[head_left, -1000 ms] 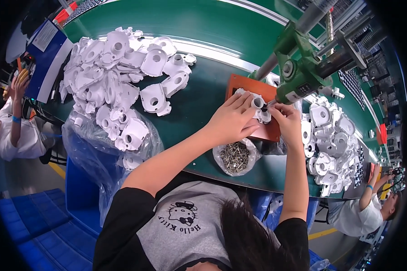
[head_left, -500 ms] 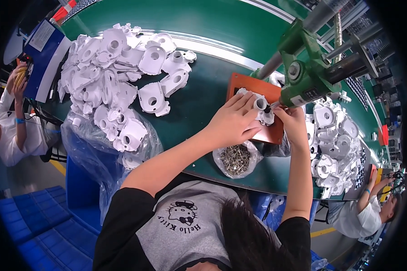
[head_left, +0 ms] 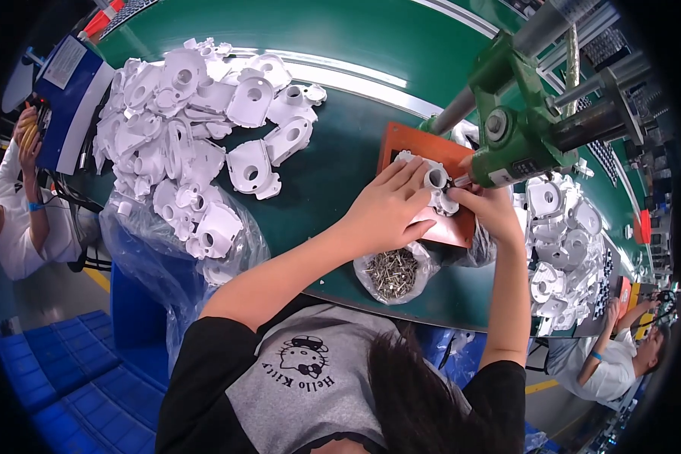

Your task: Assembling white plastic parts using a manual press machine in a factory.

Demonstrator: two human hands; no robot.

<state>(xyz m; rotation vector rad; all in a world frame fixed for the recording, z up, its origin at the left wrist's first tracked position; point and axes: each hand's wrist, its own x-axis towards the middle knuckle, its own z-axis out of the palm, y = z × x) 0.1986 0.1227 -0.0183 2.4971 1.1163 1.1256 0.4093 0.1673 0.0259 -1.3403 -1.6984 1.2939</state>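
A white plastic housing (head_left: 436,178) with a round collar sits on the orange fixture block (head_left: 393,142) under the green press (head_left: 511,155). Across its near left side lies my left hand (head_left: 386,212), fingers stretched out and thumb apart, pressing on the part. At the housing's right edge, just below the press's tip, my right hand (head_left: 493,210) has thumb and fingers pinched together. Whatever is between those fingertips is too small or hidden. A clear bag of small metal screws or pins (head_left: 391,274) stands just in front of the fixture.
A big heap of white housings (head_left: 170,113) covers the left of the green bench, spilling onto plastic film (head_left: 140,234). Another pile of white parts (head_left: 560,242) lies to the right. Blue crates (head_left: 76,386) stand lower left. Co-workers sit at both sides.
My right hand has shifted slightly down and right, with its thumb now across the housing's edge. The left hand stays on the part. The view has moved slightly.
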